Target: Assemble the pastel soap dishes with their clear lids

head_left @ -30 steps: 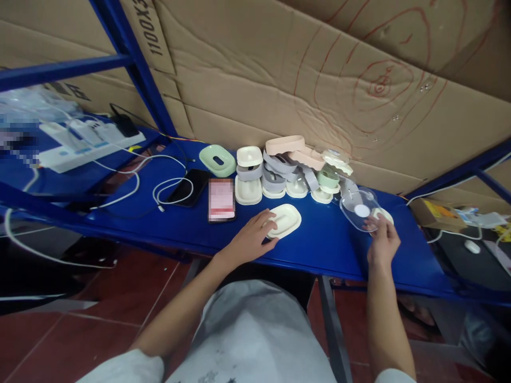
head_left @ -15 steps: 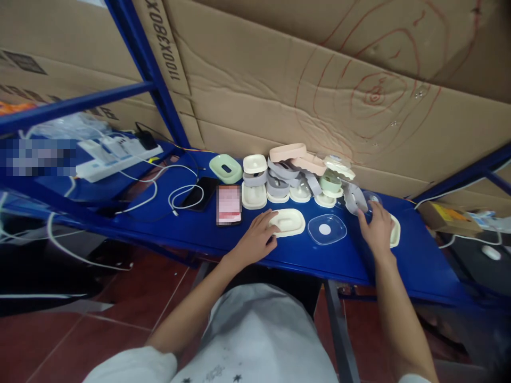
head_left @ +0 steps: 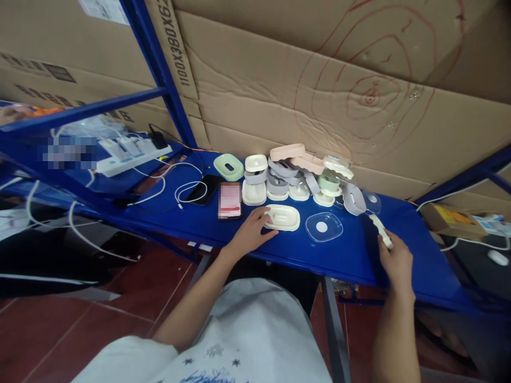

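A cream oval dish (head_left: 285, 218) with a recessed middle lies on the blue tabletop. My left hand (head_left: 253, 231) grips its left end, fingers at the far rim and thumb at the near side. To the right of the dish lies a clear plastic lid (head_left: 324, 227) with a round white sticker. My right hand (head_left: 397, 260) is closed on a second cream piece (head_left: 380, 230), tilted up nearly edge-on above the table; its far face is hidden. Behind them stand piled cream, grey, green and peach parts, with a grey ring (head_left: 353, 199) at the pile's right end.
Left of the pile are a green dish (head_left: 229, 167), a lit phone (head_left: 230, 201), a dark phone (head_left: 204, 190) and white cables. A power strip (head_left: 136, 159) sits beyond the blue shelf post (head_left: 175, 114). Cardboard (head_left: 255, 80) walls the back. A small box (head_left: 451, 221) is at right.
My right hand has picked up the cream piece at the right, tilted it up and drawn it nearer. My left hand stays at the dish. The view has shifted slightly.
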`<action>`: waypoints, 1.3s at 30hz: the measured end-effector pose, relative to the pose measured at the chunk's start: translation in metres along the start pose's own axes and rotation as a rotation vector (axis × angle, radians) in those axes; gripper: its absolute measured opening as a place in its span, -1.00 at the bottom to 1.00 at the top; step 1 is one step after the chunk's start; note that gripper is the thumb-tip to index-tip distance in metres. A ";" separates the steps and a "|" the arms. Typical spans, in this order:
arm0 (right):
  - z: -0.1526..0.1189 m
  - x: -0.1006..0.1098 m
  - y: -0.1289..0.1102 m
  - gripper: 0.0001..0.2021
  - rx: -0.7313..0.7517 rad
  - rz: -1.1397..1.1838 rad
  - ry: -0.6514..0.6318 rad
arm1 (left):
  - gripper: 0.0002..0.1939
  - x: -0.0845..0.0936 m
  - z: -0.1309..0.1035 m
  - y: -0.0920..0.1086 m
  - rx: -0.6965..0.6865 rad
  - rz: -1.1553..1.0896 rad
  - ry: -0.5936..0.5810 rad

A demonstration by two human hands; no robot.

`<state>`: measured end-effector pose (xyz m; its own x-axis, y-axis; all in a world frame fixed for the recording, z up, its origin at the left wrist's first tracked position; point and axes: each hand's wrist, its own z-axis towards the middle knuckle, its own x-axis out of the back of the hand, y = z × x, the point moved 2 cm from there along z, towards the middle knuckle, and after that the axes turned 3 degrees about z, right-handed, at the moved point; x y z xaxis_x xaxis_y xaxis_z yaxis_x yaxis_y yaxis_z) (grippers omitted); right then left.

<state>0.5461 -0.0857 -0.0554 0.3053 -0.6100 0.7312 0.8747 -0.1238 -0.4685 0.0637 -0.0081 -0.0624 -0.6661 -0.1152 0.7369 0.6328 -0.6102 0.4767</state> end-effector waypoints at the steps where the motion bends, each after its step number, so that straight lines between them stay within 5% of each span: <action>1: -0.010 0.001 -0.013 -0.43 0.065 0.049 0.015 | -0.83 -0.001 0.000 0.000 0.003 0.000 -0.008; 4: -0.046 -0.005 -0.066 -0.55 0.265 0.175 -0.007 | -0.88 0.000 -0.002 0.003 0.013 -0.005 -0.007; 8: -0.095 -0.026 -0.147 -0.53 0.627 0.287 -0.299 | -0.78 0.012 0.004 0.005 0.002 -0.061 0.065; 12: -0.114 -0.042 -0.186 -0.35 0.821 0.309 -0.363 | -0.73 0.040 0.037 -0.016 -0.023 0.044 0.176; 18: -0.114 -0.046 -0.182 -0.46 0.798 0.231 -0.321 | -0.67 0.059 0.106 -0.067 0.164 0.356 0.027; 23: -0.117 -0.038 -0.178 -0.51 0.734 0.196 -0.314 | -0.69 0.050 0.124 -0.075 0.224 0.360 -0.077; 33: -0.100 -0.021 -0.135 -0.71 0.582 0.018 -0.230 | -0.69 0.075 0.095 -0.057 0.121 0.107 0.034; 39: -0.095 -0.032 -0.172 -0.61 0.577 0.048 -0.245 | -0.66 0.091 0.033 -0.027 0.005 -0.039 0.048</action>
<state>0.3497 -0.1195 -0.0454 0.3670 -0.3992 0.8402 0.8993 0.3832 -0.2107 -0.0011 0.0240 0.0073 -0.7084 -0.1293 0.6939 0.6079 -0.6113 0.5067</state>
